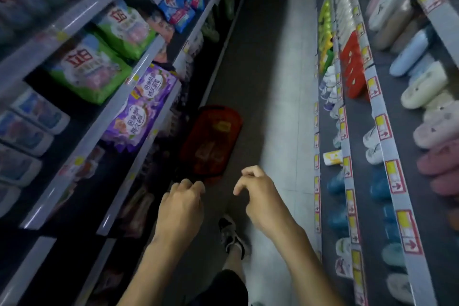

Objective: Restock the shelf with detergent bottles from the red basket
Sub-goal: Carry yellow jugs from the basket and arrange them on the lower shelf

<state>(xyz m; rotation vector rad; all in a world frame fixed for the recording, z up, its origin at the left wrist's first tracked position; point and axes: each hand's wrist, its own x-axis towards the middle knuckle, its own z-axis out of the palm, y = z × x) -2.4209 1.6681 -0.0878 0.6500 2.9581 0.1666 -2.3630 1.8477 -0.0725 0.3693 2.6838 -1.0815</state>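
The red basket [213,141] stands on the aisle floor against the foot of the left shelving, in shadow; something with a yellow label lies inside, too dim to identify. My left hand [182,202] hovers just before the basket's near edge, fingers loosely curled, holding nothing. My right hand [258,192] hangs beside it to the right, fingers also loosely curled and empty. On the left shelf [139,129] lie purple detergent bags [141,112] and green ones [92,74] higher up.
The narrow aisle runs ahead between two shelving units. The right shelves [387,146] carry slippers and small goods with price tags. My foot in a dark sneaker [231,233] stands on the floor below my hands.
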